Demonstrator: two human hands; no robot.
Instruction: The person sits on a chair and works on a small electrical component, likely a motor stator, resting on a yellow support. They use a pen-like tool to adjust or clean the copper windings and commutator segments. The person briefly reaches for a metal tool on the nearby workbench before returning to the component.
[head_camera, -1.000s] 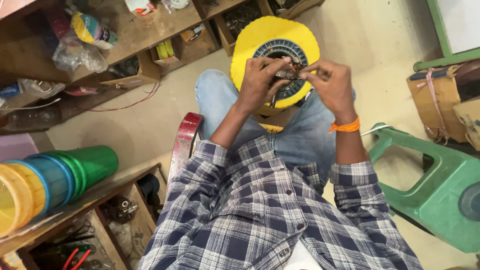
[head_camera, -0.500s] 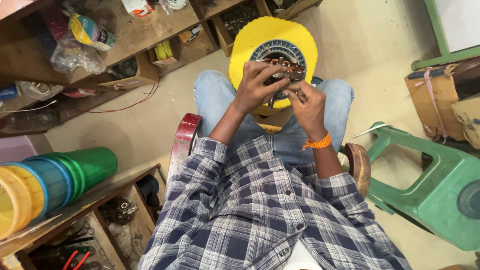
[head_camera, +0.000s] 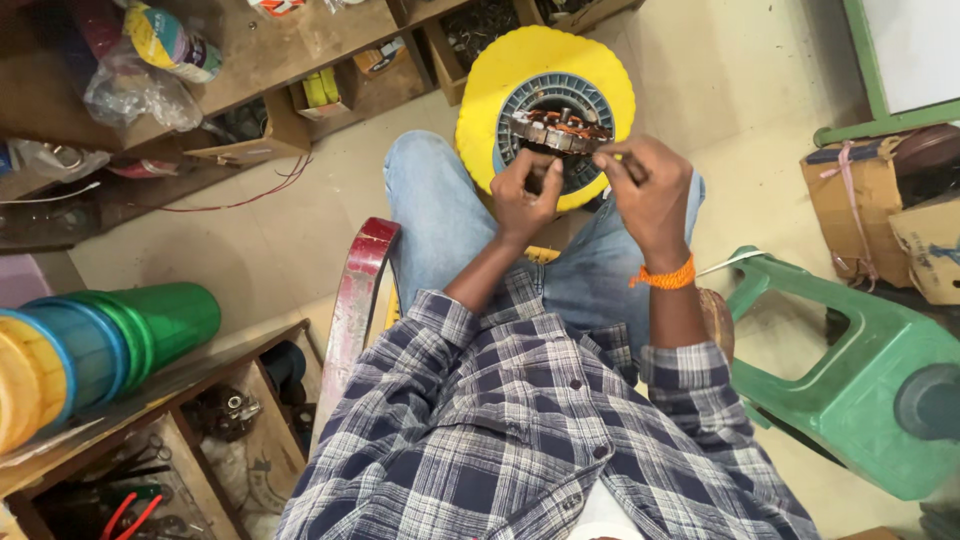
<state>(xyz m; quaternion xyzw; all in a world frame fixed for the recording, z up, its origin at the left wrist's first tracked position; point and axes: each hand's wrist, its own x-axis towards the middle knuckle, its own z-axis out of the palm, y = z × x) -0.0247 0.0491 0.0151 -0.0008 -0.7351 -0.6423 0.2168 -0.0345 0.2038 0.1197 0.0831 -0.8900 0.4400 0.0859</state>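
While we sit over the yellow stool (head_camera: 500, 80), both hands are on the motor stator (head_camera: 556, 130), a ring of copper windings held above the stool's round top and just past our knees. Left hand (head_camera: 527, 192) is closed, pinching the near rim of the stator from below. Right hand (head_camera: 648, 185) is closed too, fingertips pinching what looks like a thin wire or lead at the right edge; too small to tell exactly. Two-point grip probably keeps the ring steady and level while the fine end is worked; the stool sits right under it, likely as a rest.

Surface and room: pale tiled floor (head_camera: 300, 220), no worktop under the hands. Wooden shelves (head_camera: 280, 50) on the far left with plastic bags, small boxes and loose parts. Stacked coloured plastic tubs (head_camera: 100, 345) lie on a lower shelf at near left, tools in the bin below. Green plastic chair (head_camera: 860, 370) tipped on the right, cardboard boxes (head_camera: 870, 200) beyond it. Orange thread band on our right wrist.
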